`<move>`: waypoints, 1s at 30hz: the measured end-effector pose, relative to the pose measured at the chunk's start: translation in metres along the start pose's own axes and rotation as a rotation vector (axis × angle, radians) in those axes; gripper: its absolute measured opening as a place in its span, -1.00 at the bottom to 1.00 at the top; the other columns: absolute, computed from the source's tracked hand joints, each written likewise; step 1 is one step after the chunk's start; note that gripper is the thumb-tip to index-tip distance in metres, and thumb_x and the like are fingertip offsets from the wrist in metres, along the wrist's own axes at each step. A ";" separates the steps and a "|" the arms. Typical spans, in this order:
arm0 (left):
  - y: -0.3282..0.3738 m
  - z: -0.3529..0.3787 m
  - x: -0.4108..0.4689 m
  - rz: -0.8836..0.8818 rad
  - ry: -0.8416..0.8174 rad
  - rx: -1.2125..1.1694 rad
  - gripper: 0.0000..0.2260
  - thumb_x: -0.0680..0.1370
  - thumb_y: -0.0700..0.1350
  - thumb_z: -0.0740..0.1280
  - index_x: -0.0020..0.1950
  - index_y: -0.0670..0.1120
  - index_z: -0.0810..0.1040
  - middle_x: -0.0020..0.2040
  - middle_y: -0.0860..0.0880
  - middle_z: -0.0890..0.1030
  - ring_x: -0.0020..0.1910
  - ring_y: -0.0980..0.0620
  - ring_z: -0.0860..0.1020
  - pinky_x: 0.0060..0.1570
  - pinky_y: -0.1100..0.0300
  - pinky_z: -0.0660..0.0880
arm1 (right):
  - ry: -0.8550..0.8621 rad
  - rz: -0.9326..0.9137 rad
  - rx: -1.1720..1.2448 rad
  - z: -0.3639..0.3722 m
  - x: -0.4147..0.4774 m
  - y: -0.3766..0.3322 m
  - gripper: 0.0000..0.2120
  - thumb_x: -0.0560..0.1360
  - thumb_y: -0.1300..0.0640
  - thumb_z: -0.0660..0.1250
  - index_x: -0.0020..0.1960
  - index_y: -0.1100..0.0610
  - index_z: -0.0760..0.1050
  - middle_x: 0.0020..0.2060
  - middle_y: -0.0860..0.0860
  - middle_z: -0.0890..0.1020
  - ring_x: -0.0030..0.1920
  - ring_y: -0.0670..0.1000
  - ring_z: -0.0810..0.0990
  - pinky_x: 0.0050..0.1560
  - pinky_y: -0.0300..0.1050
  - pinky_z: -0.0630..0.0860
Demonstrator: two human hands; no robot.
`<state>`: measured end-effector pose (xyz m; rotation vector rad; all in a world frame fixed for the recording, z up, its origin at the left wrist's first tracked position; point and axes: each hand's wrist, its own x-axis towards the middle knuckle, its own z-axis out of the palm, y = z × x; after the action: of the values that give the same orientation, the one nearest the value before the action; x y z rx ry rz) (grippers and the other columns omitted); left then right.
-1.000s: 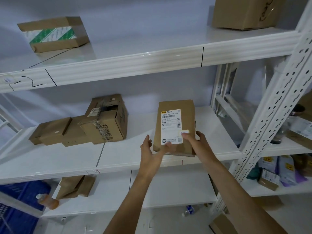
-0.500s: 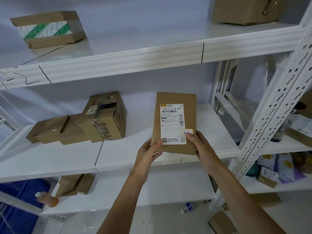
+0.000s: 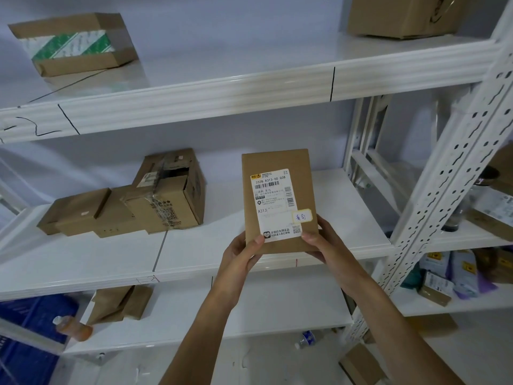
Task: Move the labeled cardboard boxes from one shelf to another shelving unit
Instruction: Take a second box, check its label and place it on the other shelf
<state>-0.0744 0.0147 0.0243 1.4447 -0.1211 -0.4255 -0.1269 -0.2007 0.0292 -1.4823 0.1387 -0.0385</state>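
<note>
A flat brown cardboard box (image 3: 277, 162) with a white shipping label facing me is held upright in front of the middle shelf (image 3: 111, 262). My left hand (image 3: 240, 255) grips its lower left corner, thumb on the label. My right hand (image 3: 329, 247) grips its lower right corner. The box is lifted clear of the shelf surface.
Several brown boxes (image 3: 166, 195) lie at the left of the middle shelf. A green-taped box (image 3: 75, 44) and a plain box (image 3: 402, 15) sit on the top shelf. A perforated white upright (image 3: 455, 173) stands on the right, with parcels (image 3: 449, 276) on the neighbouring unit.
The box was lying flat at the shelf's front edge. Both hands have lifted it and tipped it upright, label toward me.
</note>
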 end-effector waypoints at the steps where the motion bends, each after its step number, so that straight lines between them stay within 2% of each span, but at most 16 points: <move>1: 0.000 -0.001 -0.001 0.009 -0.003 0.002 -0.30 0.39 0.20 0.52 0.49 0.00 0.51 0.31 0.04 0.72 0.35 0.05 0.64 0.46 0.05 0.48 | -0.003 -0.006 -0.001 0.000 -0.001 -0.001 -0.33 0.32 -0.27 0.49 0.39 -0.28 0.40 0.17 -0.20 0.75 0.21 -0.15 0.71 0.13 -0.27 0.60; 5: -0.001 -0.003 -0.004 0.035 0.021 0.011 -0.27 0.36 0.19 0.53 0.49 -0.01 0.51 0.32 0.02 0.71 0.36 0.01 0.63 0.49 -0.03 0.46 | -0.010 -0.023 -0.005 0.000 -0.002 0.000 -0.28 0.35 -0.24 0.49 0.48 -0.26 0.38 0.25 -0.18 0.71 0.28 -0.11 0.67 0.40 -0.02 0.48; 9: -0.002 -0.006 -0.008 0.046 0.055 0.009 -0.25 0.35 0.19 0.53 0.50 -0.01 0.51 0.33 0.00 0.70 0.39 -0.04 0.61 0.50 -0.12 0.44 | -0.015 -0.026 -0.027 0.004 -0.006 0.001 -0.25 0.36 -0.24 0.49 0.51 -0.26 0.37 0.31 -0.17 0.68 0.35 -0.07 0.62 0.50 0.13 0.42; 12: -0.006 -0.009 -0.012 0.049 0.062 0.032 -0.27 0.36 0.19 0.52 0.50 0.03 0.51 0.33 0.03 0.70 0.39 -0.03 0.60 0.50 -0.14 0.44 | -0.022 -0.042 -0.036 0.007 -0.009 0.004 -0.26 0.37 -0.22 0.49 0.52 -0.24 0.37 0.32 -0.17 0.67 0.35 -0.08 0.62 0.47 0.11 0.45; 18: -0.006 -0.011 -0.017 0.041 0.064 0.079 -0.28 0.37 0.22 0.51 0.51 0.10 0.49 0.34 0.07 0.70 0.41 0.00 0.59 0.49 -0.15 0.43 | -0.044 -0.057 -0.018 0.009 -0.011 0.011 -0.30 0.39 -0.18 0.48 0.50 -0.26 0.36 0.32 -0.17 0.67 0.33 -0.14 0.62 0.32 -0.08 0.50; 24: -0.005 -0.007 -0.018 0.034 0.076 0.074 -0.22 0.33 0.25 0.51 0.53 0.08 0.47 0.34 0.06 0.69 0.41 -0.02 0.58 0.50 -0.17 0.43 | -0.040 -0.045 0.001 0.009 -0.011 0.013 -0.30 0.39 -0.20 0.47 0.50 -0.26 0.37 0.33 -0.18 0.66 0.36 -0.12 0.60 0.40 0.00 0.45; 30: -0.002 0.008 -0.024 0.048 0.137 0.116 -0.16 0.25 0.33 0.50 0.51 0.12 0.46 0.34 0.08 0.66 0.34 0.01 0.61 0.41 -0.07 0.53 | 0.018 0.003 0.059 0.015 -0.010 0.013 -0.16 0.24 -0.46 0.53 0.45 -0.25 0.43 0.30 -0.26 0.66 0.32 -0.17 0.62 0.44 0.02 0.46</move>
<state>-0.0999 0.0156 0.0281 1.5770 -0.0708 -0.2830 -0.1361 -0.1836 0.0182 -1.4232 0.1535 -0.0534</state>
